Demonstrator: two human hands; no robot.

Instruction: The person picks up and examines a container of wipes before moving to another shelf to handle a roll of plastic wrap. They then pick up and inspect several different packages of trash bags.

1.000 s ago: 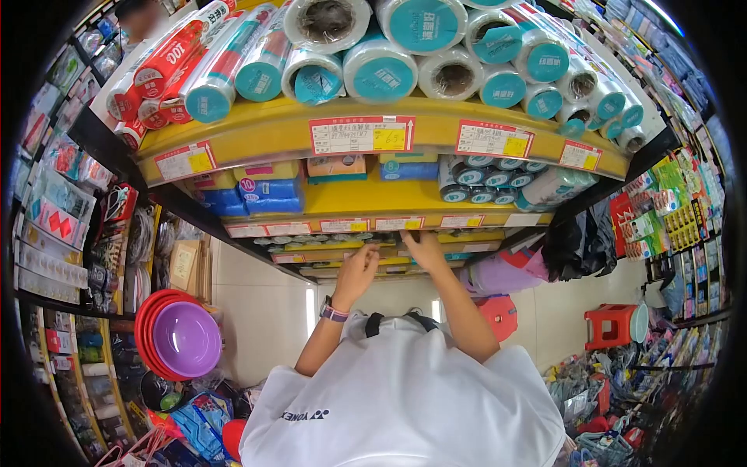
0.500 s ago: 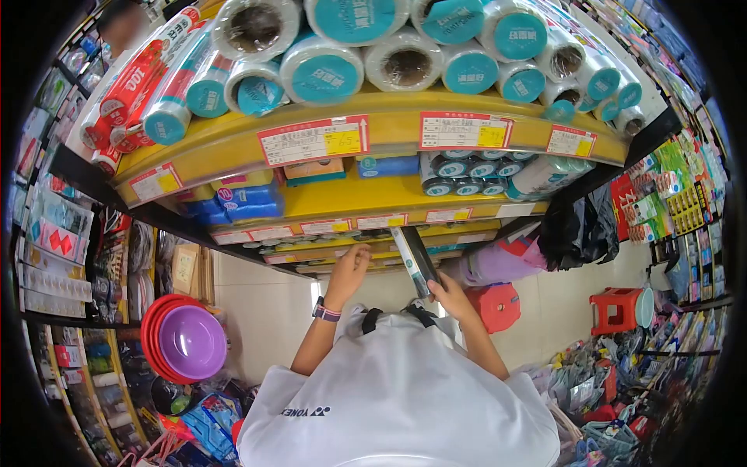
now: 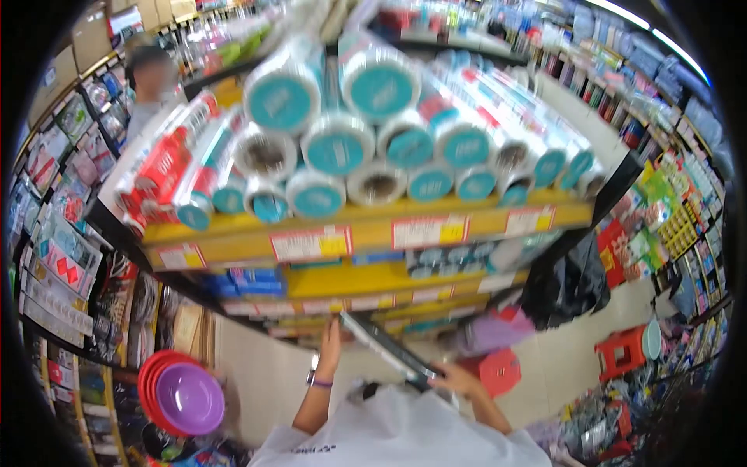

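A long, thin dark box (image 3: 387,349) with a pale side slants across the space in front of my body, below the shelf unit. My right hand (image 3: 455,381) is closed on its lower right end. My left hand (image 3: 331,346) is raised beside the upper left end, fingers together and pointing up; whether it touches the box is hard to tell. A watch and a band are on the left wrist. Motion blurs the box and both hands.
Wrapped rolls (image 3: 338,144) are stacked on the yellow shelf (image 3: 366,222) ahead. Purple and red basins (image 3: 189,397) stand at left. A black bag (image 3: 572,284), red stool (image 3: 620,352) and red lid-like object (image 3: 499,371) are at right. Another person (image 3: 148,82) stands at upper left.
The view has tilted up, showing more of the shop. The box has swung from steep to more slanted, its upper end now beside my left hand. My left hand's fingers have straightened.
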